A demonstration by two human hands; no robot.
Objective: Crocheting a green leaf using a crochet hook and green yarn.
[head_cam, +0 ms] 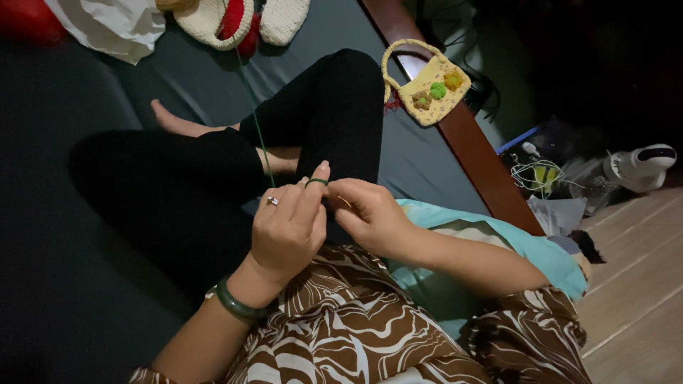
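Green yarn [257,135] wound over the left hand [288,227], right hand [370,213] pinching beside it.
Left fingers curl half-closed with the strand looped round the index finger; right fingers close on something small and unclear. Yarn runs up across the black-trousered lap toward crochet pieces [213,21] on the bed [427,156].

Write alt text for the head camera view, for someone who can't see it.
Seated cross-legged, a person works green yarn looped round the left hand's index finger, the right hand pinching beside it. A small yellow crocheted bag lies ahead.
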